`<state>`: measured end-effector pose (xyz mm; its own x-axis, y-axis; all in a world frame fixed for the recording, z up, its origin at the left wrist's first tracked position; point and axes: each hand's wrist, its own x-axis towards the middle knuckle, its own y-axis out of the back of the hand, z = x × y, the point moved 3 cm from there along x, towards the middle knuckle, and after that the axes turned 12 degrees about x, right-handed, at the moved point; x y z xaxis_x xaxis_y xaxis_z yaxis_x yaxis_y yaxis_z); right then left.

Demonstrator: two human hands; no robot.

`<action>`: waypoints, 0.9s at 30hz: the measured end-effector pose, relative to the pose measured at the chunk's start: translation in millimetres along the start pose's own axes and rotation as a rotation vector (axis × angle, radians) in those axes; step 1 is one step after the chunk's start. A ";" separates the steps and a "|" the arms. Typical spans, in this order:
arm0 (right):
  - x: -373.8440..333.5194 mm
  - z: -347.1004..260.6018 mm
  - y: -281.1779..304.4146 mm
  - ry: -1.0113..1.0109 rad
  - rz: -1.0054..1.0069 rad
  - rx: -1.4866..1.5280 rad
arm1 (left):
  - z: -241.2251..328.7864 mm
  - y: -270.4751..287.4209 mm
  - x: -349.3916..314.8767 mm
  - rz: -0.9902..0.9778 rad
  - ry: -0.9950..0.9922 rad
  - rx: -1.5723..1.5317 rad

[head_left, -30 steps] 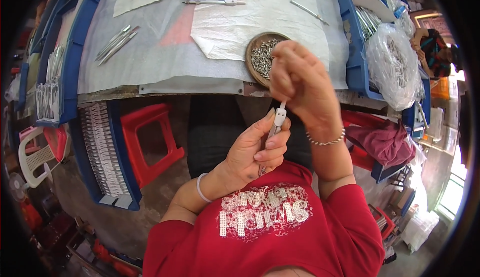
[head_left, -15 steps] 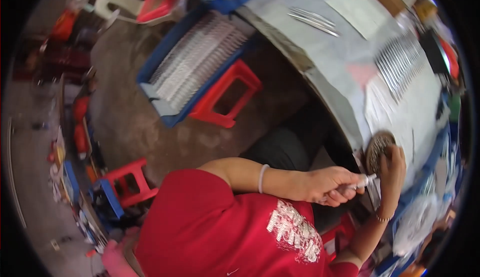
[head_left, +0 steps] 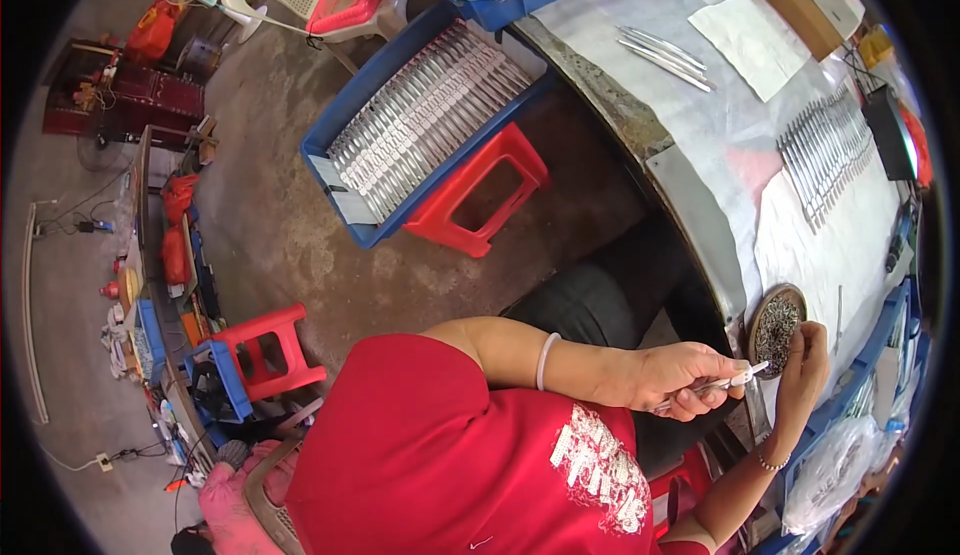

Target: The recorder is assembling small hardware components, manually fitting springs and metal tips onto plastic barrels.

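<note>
Brown round dish [head_left: 777, 330] of small metal bits sits at the table edge [head_left: 690, 205]; left hand [head_left: 680, 380] grips a thin tube [head_left: 715, 386], right hand [head_left: 805, 370] pinches beside its tip.

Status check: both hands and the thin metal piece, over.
Left hand gripping thin metal piece. Right hand at its white tip, over the round dish of small parts. Nothing between them.

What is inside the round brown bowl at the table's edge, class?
The round brown bowl holds a heap of tiny grey metal pieces. The right hand covers its lower right rim, and whatever lies beneath the heap is hidden.
</note>
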<state>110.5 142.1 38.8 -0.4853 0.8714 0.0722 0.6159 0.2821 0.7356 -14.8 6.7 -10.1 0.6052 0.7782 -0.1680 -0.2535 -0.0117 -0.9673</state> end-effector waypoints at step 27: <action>-60.6 -37.8 3.1 0.255 -0.074 0.201 | 5.6 2.5 15.1 0.294 -0.276 0.695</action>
<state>118.4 75.0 62.1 -0.6575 0.7240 0.2086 0.6708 0.4365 0.5995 -10.5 22.0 -14.0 0.2557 0.9321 -0.2564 -0.8404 0.0831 -0.5356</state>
